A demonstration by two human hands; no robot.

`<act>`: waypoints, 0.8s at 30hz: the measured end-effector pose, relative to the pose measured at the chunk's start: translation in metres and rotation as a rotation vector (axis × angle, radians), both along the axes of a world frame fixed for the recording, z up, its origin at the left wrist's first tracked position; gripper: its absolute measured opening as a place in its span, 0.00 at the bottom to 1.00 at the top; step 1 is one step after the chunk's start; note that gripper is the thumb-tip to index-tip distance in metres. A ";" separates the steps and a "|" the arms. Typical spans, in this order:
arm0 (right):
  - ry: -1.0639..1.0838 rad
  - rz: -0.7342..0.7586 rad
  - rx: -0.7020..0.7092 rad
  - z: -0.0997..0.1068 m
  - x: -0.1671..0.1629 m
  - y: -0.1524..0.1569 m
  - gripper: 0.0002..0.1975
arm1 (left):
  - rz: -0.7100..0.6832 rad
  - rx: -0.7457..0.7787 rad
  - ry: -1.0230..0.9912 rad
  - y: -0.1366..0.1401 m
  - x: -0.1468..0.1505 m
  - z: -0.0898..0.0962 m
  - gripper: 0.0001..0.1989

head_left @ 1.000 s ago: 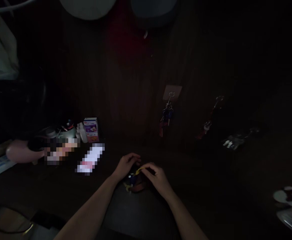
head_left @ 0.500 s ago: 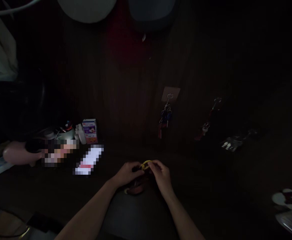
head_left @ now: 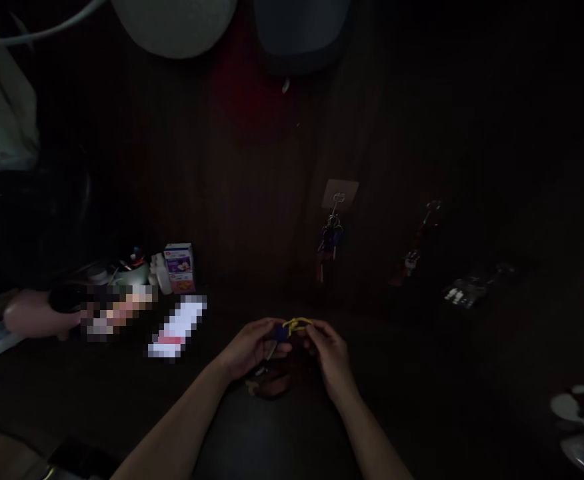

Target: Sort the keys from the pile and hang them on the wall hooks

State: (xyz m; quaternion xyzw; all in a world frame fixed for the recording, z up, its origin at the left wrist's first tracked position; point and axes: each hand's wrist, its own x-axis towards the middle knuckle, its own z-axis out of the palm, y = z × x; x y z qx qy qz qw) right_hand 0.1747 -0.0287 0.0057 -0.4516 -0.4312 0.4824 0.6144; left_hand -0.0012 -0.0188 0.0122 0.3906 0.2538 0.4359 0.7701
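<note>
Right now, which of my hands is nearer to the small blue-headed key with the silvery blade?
Left. Your left hand holds the key at its fingers; your right hand is off to its right, pinching the thin yellow cord.

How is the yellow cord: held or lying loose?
Held: the cord runs from the blue item in the left hand to the right hand.

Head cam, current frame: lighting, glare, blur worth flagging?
Head view: badly underexposed, right side nearly black; head view: the pixelated pale patch at left is brightest, contents unreadable; head view: glints on a hanging item at right, red glow on the wall; head view: yellow cord at the right hand stands out, finger detail sinks into shadow.
</note>
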 end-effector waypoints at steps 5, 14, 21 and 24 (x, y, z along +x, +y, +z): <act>0.014 0.011 0.019 -0.003 0.002 0.001 0.15 | -0.096 -0.054 -0.038 -0.003 -0.003 0.004 0.13; 0.006 0.013 0.015 -0.005 0.004 0.002 0.15 | -0.203 -0.018 -0.013 -0.007 -0.005 0.004 0.14; 0.013 0.053 0.003 -0.005 0.003 0.001 0.15 | -0.125 0.025 0.061 -0.007 -0.003 0.005 0.20; 0.018 0.056 0.002 -0.005 0.004 0.000 0.15 | -0.125 0.024 0.038 -0.007 -0.003 0.007 0.15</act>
